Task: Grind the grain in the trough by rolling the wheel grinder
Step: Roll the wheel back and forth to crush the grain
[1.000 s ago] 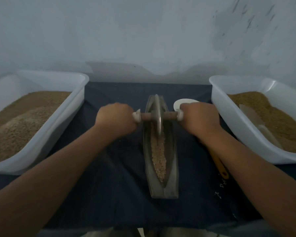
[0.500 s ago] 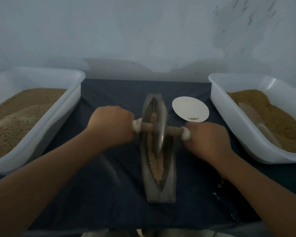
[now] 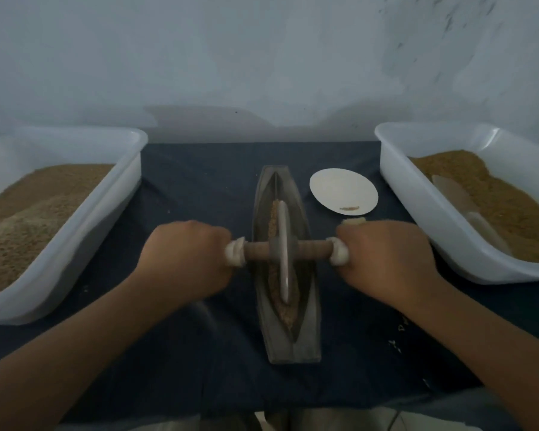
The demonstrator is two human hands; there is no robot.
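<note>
Wooden handle of the wheel grinder is hiding its ends inside the left hand and right hand, both gripping it; grain is lying in the trough.

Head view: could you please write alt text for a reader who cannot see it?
The left hand and right hand grip the axle ends of a wheel grinder standing in a trough of grain on a dark cloth. The left tub and right tub hold brown granules; a white plate lies nearby.
</note>
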